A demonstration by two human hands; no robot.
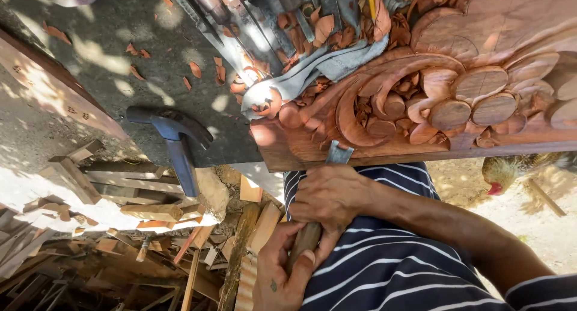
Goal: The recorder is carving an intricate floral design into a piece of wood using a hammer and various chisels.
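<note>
Chisel [324,193], stiff steel blade at carved panel [421,100] near edge, wooden handle likely the safe grip: right hand [330,193] wraps the shank, left hand [282,269] clamps the handle, mallet [174,136] lies aside on the bench [120,76]

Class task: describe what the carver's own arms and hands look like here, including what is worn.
Both hands, left hand and right hand, are bare, without gloves. The left hand carries a small dark mark. The right forearm is bare; a dark navy sleeve with thin white stripes covers the upper arm.
</note>
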